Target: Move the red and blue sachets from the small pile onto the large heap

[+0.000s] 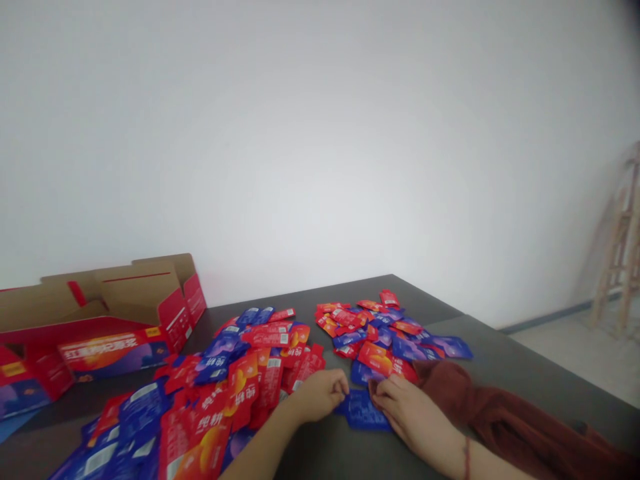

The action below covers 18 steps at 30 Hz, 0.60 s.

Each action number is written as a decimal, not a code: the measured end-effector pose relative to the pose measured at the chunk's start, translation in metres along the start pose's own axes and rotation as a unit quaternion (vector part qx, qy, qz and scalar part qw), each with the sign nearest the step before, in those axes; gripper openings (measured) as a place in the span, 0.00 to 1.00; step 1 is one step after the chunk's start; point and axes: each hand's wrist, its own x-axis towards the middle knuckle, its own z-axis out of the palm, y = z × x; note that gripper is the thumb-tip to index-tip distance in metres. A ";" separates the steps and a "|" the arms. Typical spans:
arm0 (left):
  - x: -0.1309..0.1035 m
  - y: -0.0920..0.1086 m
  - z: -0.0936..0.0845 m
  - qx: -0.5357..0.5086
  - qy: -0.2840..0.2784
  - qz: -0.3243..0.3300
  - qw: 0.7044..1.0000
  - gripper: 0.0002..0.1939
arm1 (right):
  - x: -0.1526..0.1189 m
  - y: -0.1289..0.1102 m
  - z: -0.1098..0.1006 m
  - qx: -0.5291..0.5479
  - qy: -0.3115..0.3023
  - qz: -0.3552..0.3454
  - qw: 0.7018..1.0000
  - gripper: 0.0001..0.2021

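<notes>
A blue sachet (367,411) lies flat on the dark table in front of me, between my two hands. My left hand (320,395) is closed at the sachet's left end, with the fingertips pinched on its narrow corner. Over the sachet's right part, my right hand (410,410) is closed on a brown cloth (445,383), a bit of which shows at the fingertips. The rest of the cloth trails to the right across the table. Just beyond my hands lies a pile of red and blue sachets (375,359).
A larger heap of red and blue sachets (240,393) spreads on the left. Open printed cardboard boxes (120,350) stand behind it. The dark table (505,363) meets a white wall at the back; a wooden stand (620,260) is at far right.
</notes>
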 end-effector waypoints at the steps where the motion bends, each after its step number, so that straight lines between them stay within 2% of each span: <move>1: 0.003 -0.004 0.001 -0.025 -0.006 -0.016 1.000 0.10 | 0.005 -0.003 0.001 -0.011 -0.007 -0.004 1.000 0.12; 4: 0.008 -0.009 0.005 -0.086 0.000 -0.056 0.995 0.11 | 0.022 -0.013 0.006 -0.026 -0.020 -0.028 0.999 0.12; 8: 0.007 -0.007 0.010 -0.049 0.057 -0.025 0.997 0.07 | 0.038 -0.026 0.011 0.019 -0.037 -0.083 0.996 0.13; 10: 0.006 -0.005 0.011 -0.001 0.079 -0.018 0.997 0.07 | 0.035 -0.029 0.008 0.074 -0.053 -0.125 0.988 0.14; 13: 0.006 -0.003 0.011 0.036 0.081 -0.035 0.995 0.09 | 0.017 -0.024 -0.003 0.159 -0.068 -0.181 0.968 0.17; 15: 0.007 -0.003 0.009 0.037 0.074 -0.033 0.996 0.10 | 0.002 -0.016 -0.010 0.189 -0.048 -0.152 0.969 0.18; 18: 0.009 -0.004 0.007 0.023 0.051 -0.025 0.998 0.10 | -0.010 -0.002 -0.011 0.179 -0.021 -0.037 0.983 0.12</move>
